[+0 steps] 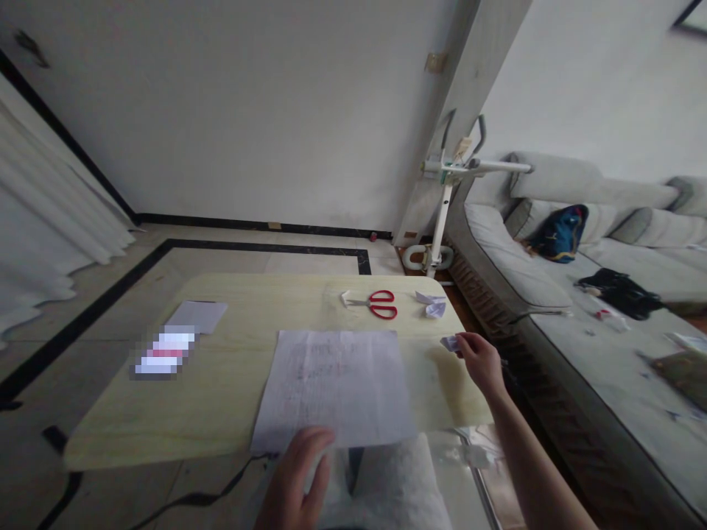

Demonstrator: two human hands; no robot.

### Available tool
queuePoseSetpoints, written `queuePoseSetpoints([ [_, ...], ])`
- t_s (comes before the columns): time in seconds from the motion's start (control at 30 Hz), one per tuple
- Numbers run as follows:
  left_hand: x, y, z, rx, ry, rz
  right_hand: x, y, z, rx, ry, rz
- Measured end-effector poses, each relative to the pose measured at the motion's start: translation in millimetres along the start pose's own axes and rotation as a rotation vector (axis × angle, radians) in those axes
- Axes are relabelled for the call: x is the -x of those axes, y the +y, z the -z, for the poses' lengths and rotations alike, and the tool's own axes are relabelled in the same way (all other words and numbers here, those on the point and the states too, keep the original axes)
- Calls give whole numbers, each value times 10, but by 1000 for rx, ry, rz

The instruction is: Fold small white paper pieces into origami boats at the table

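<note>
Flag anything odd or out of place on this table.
The bright thing on the left side of the table looks odd: it shows only as coarse blocks. Otherwise nothing looks spilled; the scissors lie beyond the large sheet.

Scissors [370, 302] lie behind the sheet [338, 386] on the table [221, 397].

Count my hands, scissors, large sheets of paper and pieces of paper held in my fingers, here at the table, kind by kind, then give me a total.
Hands: 2, left hand and right hand
Scissors: 1
Large sheet: 1
Held paper: 1
Total: 5
</note>
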State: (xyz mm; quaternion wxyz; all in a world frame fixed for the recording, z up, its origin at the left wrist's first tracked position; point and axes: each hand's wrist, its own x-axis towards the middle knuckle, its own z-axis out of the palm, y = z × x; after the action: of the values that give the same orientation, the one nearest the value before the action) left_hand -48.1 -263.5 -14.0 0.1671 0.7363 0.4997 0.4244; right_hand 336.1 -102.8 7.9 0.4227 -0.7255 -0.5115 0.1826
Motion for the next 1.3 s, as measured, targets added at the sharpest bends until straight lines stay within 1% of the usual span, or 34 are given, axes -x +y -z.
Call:
queuePoseSetpoints([
  [0.07,-76,-4,12,1,4,-9,-79,16,-45,61,-14,14],
  [0.2,-212,-31,-29,-42,-33,-47,-179,24,-90,169,18,53],
  [0.33,-254,-71,-101,-129,-83,-102,-209,31,-119,212,30,69],
  [0.47,-291,-92,-150,-134,-95,-134,-226,50,-149,236,37,76],
  [0.7,-421,-97,-152,-86,-87,-83,-256,126,-184,281,-21,70],
  [0.9,-402,-108,-151,-71,-68,-50,-268,156,-170,267,-67,86],
  [1.13,-410,-124,-109,-45,-30,-47,-370,126,-177,183,-51,105],
  [1.3,-427,-58,-62,-4,-31,-16,-441,107,-205,218,-61,124],
])
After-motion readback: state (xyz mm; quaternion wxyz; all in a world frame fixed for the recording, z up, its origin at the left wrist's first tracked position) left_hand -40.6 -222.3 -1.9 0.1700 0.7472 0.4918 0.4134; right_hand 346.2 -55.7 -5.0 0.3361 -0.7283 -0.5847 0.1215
